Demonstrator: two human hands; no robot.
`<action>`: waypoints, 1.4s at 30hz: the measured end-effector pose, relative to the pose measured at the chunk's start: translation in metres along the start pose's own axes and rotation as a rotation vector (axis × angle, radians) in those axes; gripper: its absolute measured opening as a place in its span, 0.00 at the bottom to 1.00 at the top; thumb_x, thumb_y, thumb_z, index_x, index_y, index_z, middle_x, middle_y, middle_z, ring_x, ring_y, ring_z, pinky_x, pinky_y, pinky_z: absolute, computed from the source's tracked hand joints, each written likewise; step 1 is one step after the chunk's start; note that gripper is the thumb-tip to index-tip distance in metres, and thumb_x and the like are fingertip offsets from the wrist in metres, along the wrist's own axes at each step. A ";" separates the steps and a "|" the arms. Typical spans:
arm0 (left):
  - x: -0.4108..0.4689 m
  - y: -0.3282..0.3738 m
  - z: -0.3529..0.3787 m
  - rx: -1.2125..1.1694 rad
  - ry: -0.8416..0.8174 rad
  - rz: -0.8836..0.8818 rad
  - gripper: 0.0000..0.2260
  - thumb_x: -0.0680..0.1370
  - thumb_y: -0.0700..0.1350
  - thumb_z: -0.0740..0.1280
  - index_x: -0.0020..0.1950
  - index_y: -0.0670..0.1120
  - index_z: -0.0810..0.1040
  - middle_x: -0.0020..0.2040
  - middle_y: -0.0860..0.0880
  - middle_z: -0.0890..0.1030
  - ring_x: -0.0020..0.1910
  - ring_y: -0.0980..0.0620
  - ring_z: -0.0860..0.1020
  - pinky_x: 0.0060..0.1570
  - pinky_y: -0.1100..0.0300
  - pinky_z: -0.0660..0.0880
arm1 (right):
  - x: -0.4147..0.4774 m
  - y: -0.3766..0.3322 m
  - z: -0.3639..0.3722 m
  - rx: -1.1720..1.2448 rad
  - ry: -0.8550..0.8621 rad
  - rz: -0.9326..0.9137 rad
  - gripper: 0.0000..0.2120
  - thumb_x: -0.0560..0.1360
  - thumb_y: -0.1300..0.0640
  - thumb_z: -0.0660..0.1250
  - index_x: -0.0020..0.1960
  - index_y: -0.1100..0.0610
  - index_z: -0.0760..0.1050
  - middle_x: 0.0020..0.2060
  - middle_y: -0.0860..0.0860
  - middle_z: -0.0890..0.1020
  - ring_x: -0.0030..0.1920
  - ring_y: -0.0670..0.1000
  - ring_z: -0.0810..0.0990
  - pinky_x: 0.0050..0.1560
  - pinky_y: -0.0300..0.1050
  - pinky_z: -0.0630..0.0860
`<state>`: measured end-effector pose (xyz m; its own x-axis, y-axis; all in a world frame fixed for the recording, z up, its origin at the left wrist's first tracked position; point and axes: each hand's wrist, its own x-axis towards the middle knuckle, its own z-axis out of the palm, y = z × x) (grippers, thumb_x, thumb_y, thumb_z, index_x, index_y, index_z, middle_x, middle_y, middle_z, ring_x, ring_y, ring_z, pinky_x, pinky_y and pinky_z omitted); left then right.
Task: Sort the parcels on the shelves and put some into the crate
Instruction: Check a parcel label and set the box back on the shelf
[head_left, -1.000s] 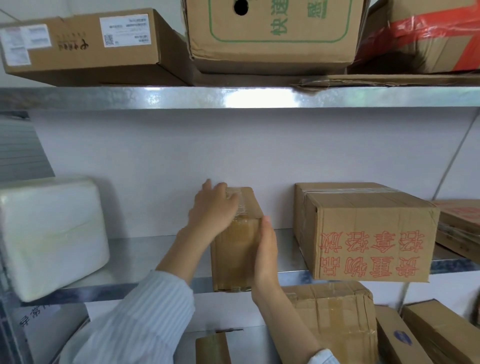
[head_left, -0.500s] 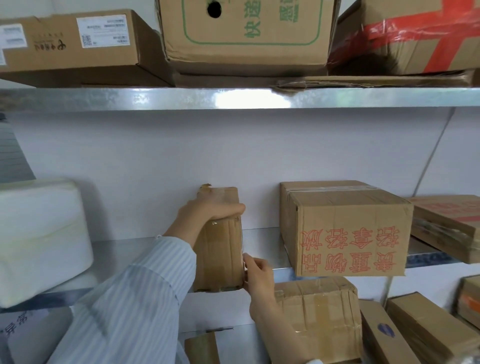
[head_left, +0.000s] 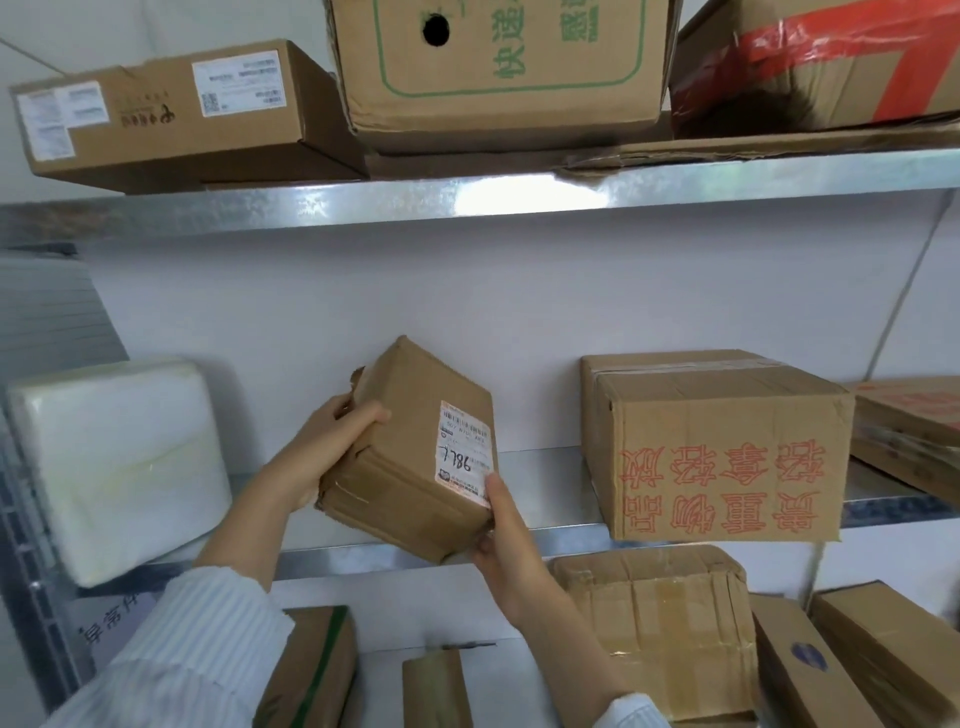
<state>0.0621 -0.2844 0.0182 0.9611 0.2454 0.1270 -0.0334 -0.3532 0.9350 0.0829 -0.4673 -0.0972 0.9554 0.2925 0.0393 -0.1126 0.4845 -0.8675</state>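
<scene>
Cardboard parcel (head_left: 410, 452) tilted, gripped between left hand (head_left: 332, 447) and right hand (head_left: 506, 540).

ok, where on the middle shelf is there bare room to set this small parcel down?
Bare middle shelf runs between the white bundle and the red-print box, behind the held parcel. Right of that box is crowded; the top shelf is packed.

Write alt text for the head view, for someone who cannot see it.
Two hands hold a small box tilted before the middle shelf, its label facing the camera: the left hand grips its upper left edge, the right hand its lower right corner. A white parcel sits left, a red-printed box right.
</scene>
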 end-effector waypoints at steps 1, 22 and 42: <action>-0.002 -0.009 -0.002 -0.067 0.020 0.003 0.21 0.75 0.53 0.67 0.67 0.50 0.71 0.52 0.48 0.81 0.48 0.49 0.81 0.41 0.57 0.76 | 0.000 0.001 0.002 -0.029 -0.028 -0.004 0.18 0.81 0.42 0.55 0.66 0.46 0.72 0.52 0.46 0.85 0.54 0.49 0.83 0.58 0.52 0.79; 0.005 -0.058 0.012 -0.250 -0.038 -0.006 0.12 0.83 0.48 0.51 0.65 0.52 0.66 0.59 0.49 0.76 0.51 0.55 0.75 0.55 0.58 0.69 | 0.016 -0.019 -0.019 -0.386 -0.124 -0.374 0.24 0.81 0.55 0.60 0.75 0.43 0.61 0.67 0.40 0.74 0.68 0.43 0.72 0.71 0.48 0.67; 0.021 -0.084 0.023 -0.020 -0.099 0.199 0.22 0.82 0.42 0.49 0.75 0.58 0.56 0.64 0.58 0.72 0.61 0.59 0.71 0.60 0.63 0.65 | 0.050 -0.009 -0.016 -0.467 0.086 -0.322 0.24 0.76 0.75 0.57 0.63 0.55 0.76 0.51 0.46 0.84 0.49 0.43 0.83 0.42 0.33 0.78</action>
<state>0.0911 -0.2701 -0.0655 0.9571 0.0828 0.2777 -0.2297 -0.3672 0.9013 0.1358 -0.4704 -0.0957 0.9428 0.1126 0.3139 0.3011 0.1165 -0.9464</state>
